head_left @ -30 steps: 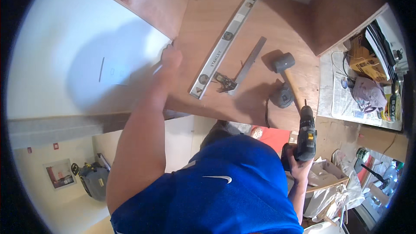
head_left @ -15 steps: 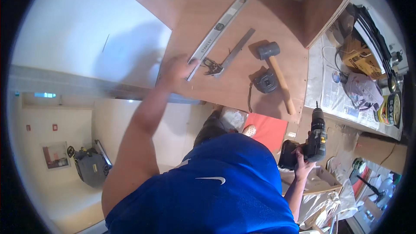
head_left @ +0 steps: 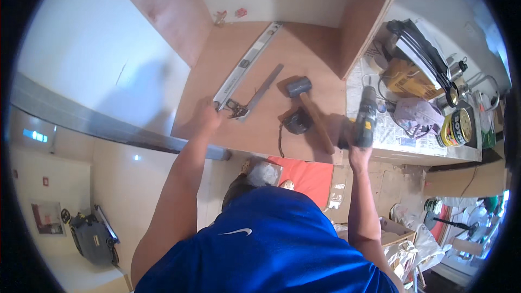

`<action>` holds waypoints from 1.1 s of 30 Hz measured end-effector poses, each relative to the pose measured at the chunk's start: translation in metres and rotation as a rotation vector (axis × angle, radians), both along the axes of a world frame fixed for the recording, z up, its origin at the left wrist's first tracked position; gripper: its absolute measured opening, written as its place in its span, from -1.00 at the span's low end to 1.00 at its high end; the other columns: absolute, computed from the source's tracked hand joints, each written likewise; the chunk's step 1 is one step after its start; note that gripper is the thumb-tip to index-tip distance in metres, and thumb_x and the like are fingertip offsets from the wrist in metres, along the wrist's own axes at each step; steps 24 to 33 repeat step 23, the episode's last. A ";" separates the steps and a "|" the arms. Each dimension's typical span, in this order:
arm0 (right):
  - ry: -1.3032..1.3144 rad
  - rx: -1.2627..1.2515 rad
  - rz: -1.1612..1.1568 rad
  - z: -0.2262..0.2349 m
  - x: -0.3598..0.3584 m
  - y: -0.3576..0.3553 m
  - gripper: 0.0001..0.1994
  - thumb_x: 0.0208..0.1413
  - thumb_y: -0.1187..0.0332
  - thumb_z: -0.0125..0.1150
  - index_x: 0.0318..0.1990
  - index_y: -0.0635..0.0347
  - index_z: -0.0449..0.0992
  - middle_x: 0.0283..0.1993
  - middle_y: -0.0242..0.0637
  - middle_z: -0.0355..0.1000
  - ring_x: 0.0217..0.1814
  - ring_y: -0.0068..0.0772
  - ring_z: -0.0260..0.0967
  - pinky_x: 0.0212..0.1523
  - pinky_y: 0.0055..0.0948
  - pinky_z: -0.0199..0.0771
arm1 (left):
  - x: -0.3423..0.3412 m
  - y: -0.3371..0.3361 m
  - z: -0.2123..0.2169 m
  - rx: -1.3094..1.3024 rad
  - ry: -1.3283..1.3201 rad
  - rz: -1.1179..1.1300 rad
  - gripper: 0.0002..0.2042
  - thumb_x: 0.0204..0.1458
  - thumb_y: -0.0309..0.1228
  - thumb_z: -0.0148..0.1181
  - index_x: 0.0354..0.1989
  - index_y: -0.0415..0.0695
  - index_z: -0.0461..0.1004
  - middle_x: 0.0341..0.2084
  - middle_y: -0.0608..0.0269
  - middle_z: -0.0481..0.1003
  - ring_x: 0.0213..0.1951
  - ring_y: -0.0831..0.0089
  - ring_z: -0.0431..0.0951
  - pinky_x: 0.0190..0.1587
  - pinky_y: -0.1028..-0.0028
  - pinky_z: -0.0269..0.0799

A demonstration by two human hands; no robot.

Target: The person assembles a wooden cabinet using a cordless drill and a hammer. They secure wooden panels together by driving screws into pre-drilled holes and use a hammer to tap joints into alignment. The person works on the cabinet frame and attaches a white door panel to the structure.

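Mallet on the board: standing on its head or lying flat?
Lying flat. The mallet rests on the wooden board, dark head toward the wall, handle running along the surface toward the right hand.

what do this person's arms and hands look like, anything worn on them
Both arms are bare from the shoulder area down: no long sleeves, and no gloves on the left hand or the right hand. No watch, band or ring shows at either wrist, though the picture is too small to rule out a thin one. The only clothing in view is a blue short-sleeved shirt with a small white mark.
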State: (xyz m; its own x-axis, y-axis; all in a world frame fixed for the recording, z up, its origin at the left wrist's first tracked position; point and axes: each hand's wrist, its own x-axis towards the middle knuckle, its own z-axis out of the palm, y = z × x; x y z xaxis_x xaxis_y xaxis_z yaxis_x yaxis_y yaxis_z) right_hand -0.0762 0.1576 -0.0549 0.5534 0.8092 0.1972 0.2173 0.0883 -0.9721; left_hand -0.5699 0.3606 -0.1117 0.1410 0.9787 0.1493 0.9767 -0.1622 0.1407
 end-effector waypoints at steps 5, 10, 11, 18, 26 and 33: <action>-0.065 -0.077 0.040 -0.005 0.005 0.056 -0.66 0.11 0.37 0.50 0.00 0.25 0.57 -0.12 -0.30 0.56 -0.11 -0.46 0.45 -0.04 -0.39 0.49 | -0.004 0.009 0.008 -0.113 -0.017 0.092 -0.33 0.04 -0.23 0.38 0.29 -0.36 0.34 0.17 -0.15 0.46 0.24 -0.10 0.38 0.34 0.06 0.27; 0.001 -0.023 0.060 -0.009 -0.008 0.090 -0.77 0.12 0.43 0.46 -0.08 0.22 0.60 -0.21 -0.43 0.52 -0.17 -0.53 0.38 -0.05 -0.42 0.45 | -0.028 0.038 0.004 -0.075 -0.086 0.066 -0.35 0.02 -0.22 0.41 0.27 -0.29 0.39 0.16 -0.11 0.49 0.22 -0.09 0.42 0.35 0.04 0.26; 0.045 -0.024 0.042 -0.011 -0.011 0.094 -0.77 0.12 0.46 0.45 -0.08 0.20 0.59 -0.20 -0.45 0.51 -0.17 -0.54 0.38 -0.05 -0.44 0.43 | -0.030 0.042 0.007 -0.071 -0.092 0.065 -0.35 0.02 -0.22 0.41 0.26 -0.26 0.41 0.16 -0.10 0.49 0.21 -0.09 0.43 0.34 0.05 0.27; 0.118 0.102 -0.065 -0.030 -0.024 0.114 -0.78 0.09 0.48 0.44 -0.10 0.17 0.58 -0.15 -0.41 0.51 -0.09 -0.49 0.42 0.06 -0.41 0.41 | -0.025 0.069 0.003 -0.130 -0.322 0.055 -0.38 0.05 -0.15 0.40 0.24 -0.22 0.43 0.14 -0.10 0.50 0.20 -0.10 0.46 0.22 0.08 0.43; 0.145 0.028 -0.171 -0.030 -0.037 0.125 -0.78 0.16 0.39 0.44 -0.06 0.17 0.62 -0.09 -0.36 0.56 -0.04 -0.44 0.45 0.10 -0.35 0.42 | -0.053 0.088 -0.019 0.105 -0.332 -0.002 -0.34 0.06 -0.12 0.39 0.30 -0.22 0.42 0.11 -0.19 0.51 0.19 -0.11 0.48 0.21 0.12 0.44; 0.145 0.028 -0.171 -0.030 -0.037 0.125 -0.78 0.16 0.39 0.44 -0.06 0.17 0.62 -0.09 -0.36 0.56 -0.04 -0.44 0.45 0.10 -0.35 0.42 | -0.053 0.088 -0.019 0.105 -0.332 -0.002 -0.34 0.06 -0.12 0.39 0.30 -0.22 0.42 0.11 -0.19 0.51 0.19 -0.11 0.48 0.21 0.12 0.44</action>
